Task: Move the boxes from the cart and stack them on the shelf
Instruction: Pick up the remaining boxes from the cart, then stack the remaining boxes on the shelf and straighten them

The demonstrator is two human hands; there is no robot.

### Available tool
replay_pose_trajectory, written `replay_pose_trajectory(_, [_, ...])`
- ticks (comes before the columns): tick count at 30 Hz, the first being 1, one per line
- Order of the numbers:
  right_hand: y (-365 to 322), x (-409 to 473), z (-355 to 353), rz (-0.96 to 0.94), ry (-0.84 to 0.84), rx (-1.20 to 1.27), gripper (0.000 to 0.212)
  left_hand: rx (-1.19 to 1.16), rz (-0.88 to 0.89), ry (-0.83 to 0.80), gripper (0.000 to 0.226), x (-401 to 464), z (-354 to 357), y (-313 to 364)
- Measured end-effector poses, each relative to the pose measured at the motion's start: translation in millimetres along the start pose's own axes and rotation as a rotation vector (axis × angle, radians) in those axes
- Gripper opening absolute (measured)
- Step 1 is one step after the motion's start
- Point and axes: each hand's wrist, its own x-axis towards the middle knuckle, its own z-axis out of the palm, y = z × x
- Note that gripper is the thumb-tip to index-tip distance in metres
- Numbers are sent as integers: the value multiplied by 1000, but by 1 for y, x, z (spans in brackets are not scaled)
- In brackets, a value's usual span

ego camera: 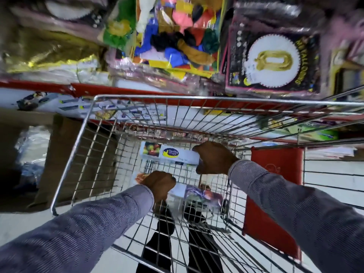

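Note:
I look down into a wire shopping cart (94, 123). At its far end lies a white box (167, 154) with a fruit picture and a blue-and-yellow logo. My right hand (213, 158) is closed over that box's right end. A second white box (197, 194) with a colourful picture lies nearer me on the cart floor. My left hand (159, 183) is closed around this box's left end, where an orange corner shows. Both arms wear grey striped sleeves. The shelf (122, 89) with a red edge runs just beyond the cart.
The shelf holds bags of coloured balloons (177, 36), gold foil packs (49, 54) and black packs with a gold "0" (273, 62). A brown carton (65, 162) stands left of the cart. The red child-seat flap (275, 174) hangs on the right. White floor lies below.

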Motion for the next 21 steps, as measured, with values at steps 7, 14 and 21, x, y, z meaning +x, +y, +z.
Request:
replay_pose_trajectory(7, [-43,-62,-153,-150,209,-185,57,-87,38,274,55,-93,-132,-16])
replay_pose_trajectory(14, [-88,-134,-326,-188,426,-301,48,60,123,798,58,-211,-282,-20])
replay_pose_trajectory(21, [-99,-193,-434,-154,640,-339,47,151,-45,821,68,-247,-385,-21])
